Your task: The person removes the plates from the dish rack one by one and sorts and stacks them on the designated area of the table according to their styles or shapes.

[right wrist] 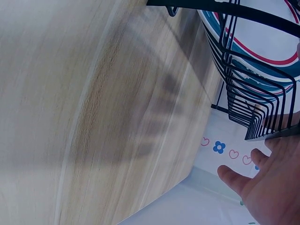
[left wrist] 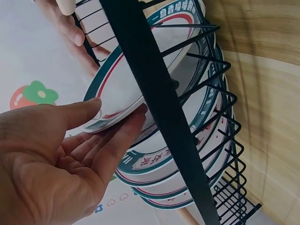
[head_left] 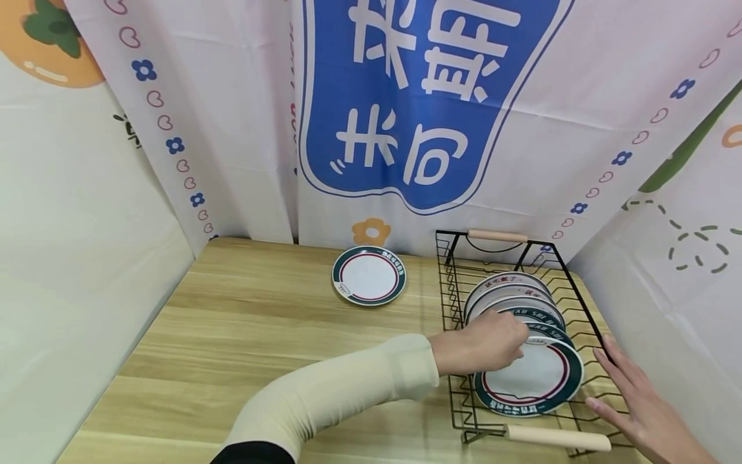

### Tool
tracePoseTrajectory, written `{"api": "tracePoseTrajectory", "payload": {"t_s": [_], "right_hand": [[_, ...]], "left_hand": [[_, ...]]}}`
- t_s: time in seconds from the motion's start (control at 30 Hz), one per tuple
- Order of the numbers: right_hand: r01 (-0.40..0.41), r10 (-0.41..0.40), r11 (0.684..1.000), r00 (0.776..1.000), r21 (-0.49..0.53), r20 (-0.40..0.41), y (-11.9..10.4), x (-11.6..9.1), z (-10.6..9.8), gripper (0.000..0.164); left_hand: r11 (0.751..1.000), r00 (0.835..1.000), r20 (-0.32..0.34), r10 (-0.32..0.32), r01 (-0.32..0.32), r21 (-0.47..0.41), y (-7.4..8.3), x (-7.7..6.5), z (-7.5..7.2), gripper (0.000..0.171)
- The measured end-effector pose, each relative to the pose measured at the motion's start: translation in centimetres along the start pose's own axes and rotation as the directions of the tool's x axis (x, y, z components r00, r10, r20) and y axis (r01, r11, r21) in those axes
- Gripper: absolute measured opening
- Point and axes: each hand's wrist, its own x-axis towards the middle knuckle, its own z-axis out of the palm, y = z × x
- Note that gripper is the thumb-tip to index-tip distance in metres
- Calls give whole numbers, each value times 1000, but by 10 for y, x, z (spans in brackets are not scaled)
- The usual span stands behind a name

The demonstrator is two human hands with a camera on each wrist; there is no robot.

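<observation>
My left hand point(head_left: 489, 338) pinches the top rim of the front plate point(head_left: 542, 380), thumb on its face and fingers behind, as the left wrist view shows. That plate is white with a dark green border and a red ring, and it leans in a black wire dish rack point(left wrist: 152, 93). Behind it several more plates point(head_left: 510, 278) stand in a row between the wires. With fingers extended, my right hand point(head_left: 643, 399) rests against the right side of the rack. Only part of that hand shows in the right wrist view.
Another green-rimmed plate point(head_left: 370, 276) lies flat on the wooden table point(head_left: 243, 322), left of the rack near the back edge. Wooden handles point(head_left: 556, 437) sit at the rack's near and far ends. Printed cloth point(head_left: 243, 129) hangs behind and at both sides.
</observation>
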Motion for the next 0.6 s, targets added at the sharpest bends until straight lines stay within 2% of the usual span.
{"api": "tracePoseTrajectory", "payload": {"t_s": [0.27, 0.6], "right_hand": [[28, -28, 999, 1000, -31, -14, 1, 0, 1, 84], [47, -48, 999, 998, -26, -43, 0, 0, 1, 85]], "left_hand": [[999, 1000, 12, 9, -9, 30, 1, 7, 7, 9], [1000, 999, 45, -4, 5, -4, -2, 11, 13, 4]]}}
